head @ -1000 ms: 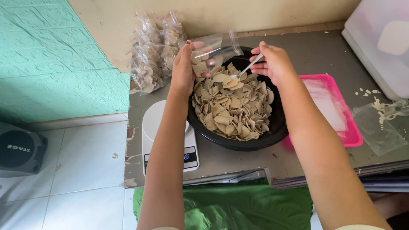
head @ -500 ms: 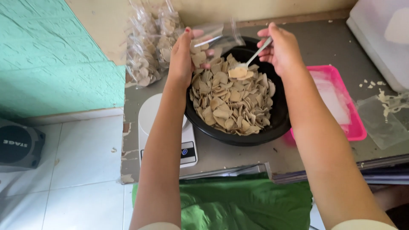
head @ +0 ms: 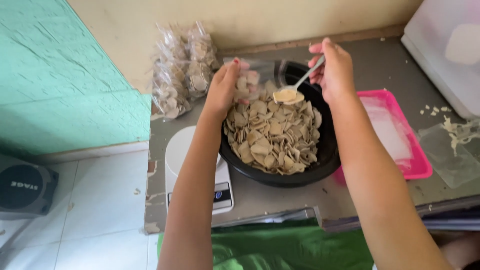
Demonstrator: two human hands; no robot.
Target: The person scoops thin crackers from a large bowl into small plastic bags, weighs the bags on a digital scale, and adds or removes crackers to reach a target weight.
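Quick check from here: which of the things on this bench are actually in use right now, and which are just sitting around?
In use:
left hand holding the clear bag
right hand holding the spoon
black bowl of chips

Lying about:
white scale
filled bags
pink tray
white box
empty bag
black speaker

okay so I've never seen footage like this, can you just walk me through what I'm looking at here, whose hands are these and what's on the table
The camera sits on a person's head and looks down, so both bare arms are that person's own. The left hand holds a small clear bag open over a black bowl of pale chips. The right hand holds a spoon carrying chips beside the bag. On the grey table lie a white kitchen scale, filled bags by the wall and a pink tray.
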